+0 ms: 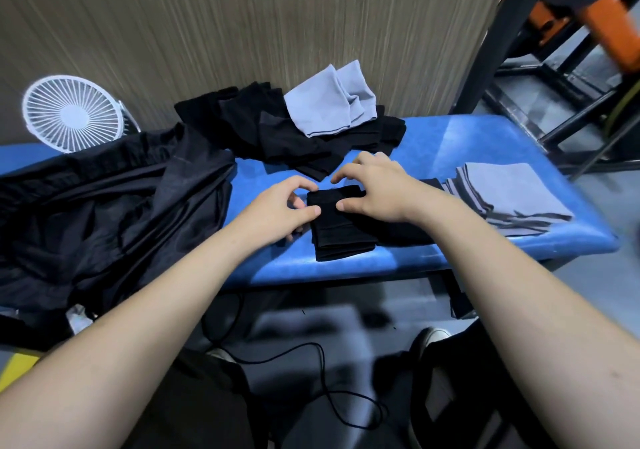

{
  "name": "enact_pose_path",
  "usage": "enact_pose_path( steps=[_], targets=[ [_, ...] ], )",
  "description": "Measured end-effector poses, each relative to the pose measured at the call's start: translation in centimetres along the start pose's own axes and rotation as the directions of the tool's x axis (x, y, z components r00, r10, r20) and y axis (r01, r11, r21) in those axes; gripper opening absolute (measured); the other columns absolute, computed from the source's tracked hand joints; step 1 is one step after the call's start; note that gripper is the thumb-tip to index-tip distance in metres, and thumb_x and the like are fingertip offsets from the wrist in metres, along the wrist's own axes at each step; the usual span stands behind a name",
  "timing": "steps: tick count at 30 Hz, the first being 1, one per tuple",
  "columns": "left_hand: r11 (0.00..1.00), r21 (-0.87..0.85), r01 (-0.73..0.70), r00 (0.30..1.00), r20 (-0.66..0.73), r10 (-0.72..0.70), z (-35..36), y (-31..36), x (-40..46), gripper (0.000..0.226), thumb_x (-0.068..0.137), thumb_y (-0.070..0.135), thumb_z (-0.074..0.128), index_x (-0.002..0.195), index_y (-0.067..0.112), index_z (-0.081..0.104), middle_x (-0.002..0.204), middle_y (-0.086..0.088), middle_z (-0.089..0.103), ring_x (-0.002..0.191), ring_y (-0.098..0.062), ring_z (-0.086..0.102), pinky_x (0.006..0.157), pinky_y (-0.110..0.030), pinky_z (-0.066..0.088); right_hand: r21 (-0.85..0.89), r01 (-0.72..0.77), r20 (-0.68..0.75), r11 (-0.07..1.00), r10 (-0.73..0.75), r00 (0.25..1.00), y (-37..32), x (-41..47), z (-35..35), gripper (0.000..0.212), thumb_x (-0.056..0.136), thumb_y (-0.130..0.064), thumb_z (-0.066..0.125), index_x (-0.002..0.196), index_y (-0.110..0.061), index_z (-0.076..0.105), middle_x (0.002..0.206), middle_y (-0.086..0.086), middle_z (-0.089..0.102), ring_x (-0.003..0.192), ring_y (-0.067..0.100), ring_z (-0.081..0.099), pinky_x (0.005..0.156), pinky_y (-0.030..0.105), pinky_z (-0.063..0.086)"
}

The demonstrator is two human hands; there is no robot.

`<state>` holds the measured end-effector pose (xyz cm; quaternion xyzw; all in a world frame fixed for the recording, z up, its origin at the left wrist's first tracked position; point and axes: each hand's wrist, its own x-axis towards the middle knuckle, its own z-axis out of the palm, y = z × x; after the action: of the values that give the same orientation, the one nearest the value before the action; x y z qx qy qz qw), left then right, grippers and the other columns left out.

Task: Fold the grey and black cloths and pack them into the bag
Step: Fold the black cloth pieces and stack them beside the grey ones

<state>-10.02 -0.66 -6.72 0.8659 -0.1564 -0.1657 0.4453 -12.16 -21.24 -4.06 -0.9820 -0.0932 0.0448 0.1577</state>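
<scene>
A small folded black cloth (341, 232) lies on the blue bench (450, 144) in front of me. My left hand (280, 208) pinches its left upper edge between thumb and curled fingers. My right hand (375, 190) grips its top right part, thumb on the cloth and fingers curled over the far edge. A pile of unfolded black cloths (277, 126) sits at the back, with a loose grey cloth (332, 100) on top. A stack of folded grey cloths (509, 196) lies at the right. A large black bag (104, 213) sprawls on the left of the bench.
A white fan (72, 113) stands at the back left against the wood-grain wall. A black and orange metal frame (571, 33) rises at the right. Black cords (311, 372) trail on the floor near my legs, below the bench's front edge.
</scene>
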Motion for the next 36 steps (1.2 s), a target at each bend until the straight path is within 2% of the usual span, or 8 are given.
enact_pose_path(
  steps=[3,7,13,18,23,28,31,36],
  targets=[
    [1.0,0.029,-0.005,1.0,-0.012,0.005,-0.3,-0.1,-0.1,0.025,0.094,0.027,0.067,0.117,0.03,0.059,0.084,-0.007,0.067,0.063,-0.024,0.06,0.054,-0.033,0.047,-0.006,0.031,0.011,0.999,-0.031,0.999,-0.4,-0.2,0.1,0.044,0.088,-0.048,0.068,0.129,-0.036,0.057,0.123,-0.003,0.048,0.12,0.023,0.038,0.099,0.035,0.027],
    [0.991,0.124,-0.05,0.999,0.011,0.049,-0.2,-0.4,-0.1,0.024,0.092,0.025,0.069,0.115,0.03,0.062,0.084,0.002,0.067,0.051,0.003,0.051,0.062,-0.022,0.042,-0.046,0.025,0.077,0.999,-0.021,0.997,-0.5,-0.1,0.2,0.044,0.085,-0.049,0.071,0.125,-0.035,0.059,0.122,-0.002,0.051,0.119,0.022,0.041,0.1,0.037,0.029],
    [0.964,0.249,-0.095,0.995,0.006,0.096,0.0,-0.2,-0.1,0.025,0.092,0.028,0.068,0.116,0.03,0.062,0.081,0.01,0.067,0.056,0.011,0.051,0.064,-0.016,0.039,-0.042,0.004,0.109,0.999,0.001,0.994,-0.6,0.5,-0.1,0.044,0.083,-0.048,0.074,0.121,-0.033,0.059,0.123,-0.004,0.051,0.122,0.02,0.041,0.102,0.037,0.03],
    [0.923,0.372,-0.103,0.994,0.001,0.111,-0.9,-0.2,0.1,0.025,0.087,0.043,0.069,0.112,0.04,0.064,0.085,0.016,0.065,0.071,0.006,0.053,0.076,-0.03,0.05,-0.021,0.008,0.15,1.0,-0.005,0.989,-0.2,1.1,-0.3,0.039,0.086,-0.048,0.071,0.12,-0.033,0.059,0.119,-0.007,0.054,0.118,0.018,0.046,0.106,0.04,0.033],
    [0.877,0.47,-0.104,0.962,-0.175,0.208,-2.0,0.0,0.8,0.021,0.088,0.047,0.066,0.109,0.043,0.061,0.092,0.015,0.061,0.084,0.001,0.053,0.065,-0.023,0.036,0.126,-0.029,0.028,0.992,0.025,0.999,0.4,2.6,-0.7,0.027,0.087,-0.042,0.071,0.109,-0.029,0.064,0.104,-0.009,0.063,0.092,0.013,0.058,0.099,0.043,0.046],
    [0.846,0.528,-0.075,0.828,-0.44,0.347,-4.2,-0.9,2.3,0.028,0.087,0.035,0.069,0.114,0.034,0.06,0.099,0.014,0.048,0.099,-0.008,0.052,0.072,-0.031,0.047,0.185,0.002,-0.164,0.983,0.029,0.986,0.2,5.1,0.0,0.023,0.086,-0.038,0.071,0.106,-0.029,0.064,0.1,-0.008,0.061,0.088,0.012,0.058,0.092,0.045,0.049],
    [0.875,0.483,-0.002,0.799,-0.526,0.292,-5.3,-1.6,3.2,0.036,0.086,0.04,0.071,0.118,0.033,0.056,0.102,0.012,0.046,0.098,-0.012,0.054,0.071,-0.035,0.051,0.172,0.002,-0.227,0.985,0.037,0.973,-0.4,6.5,0.5,0.03,0.087,-0.038,0.068,0.115,-0.029,0.061,0.104,-0.006,0.059,0.094,0.014,0.057,0.092,0.044,0.049],
    [0.9,0.424,0.099,0.838,-0.523,0.154,-5.4,-2.2,4.6,0.048,0.082,0.054,0.07,0.123,0.039,0.051,0.098,0.014,0.052,0.091,-0.009,0.056,0.07,-0.03,0.044,0.069,-0.054,-0.259,0.996,0.071,0.963,-1.4,8.3,1.4,0.04,0.088,-0.038,0.067,0.125,-0.033,0.053,0.109,-0.002,0.055,0.106,0.021,0.056,0.092,0.043,0.045]
  ],
)
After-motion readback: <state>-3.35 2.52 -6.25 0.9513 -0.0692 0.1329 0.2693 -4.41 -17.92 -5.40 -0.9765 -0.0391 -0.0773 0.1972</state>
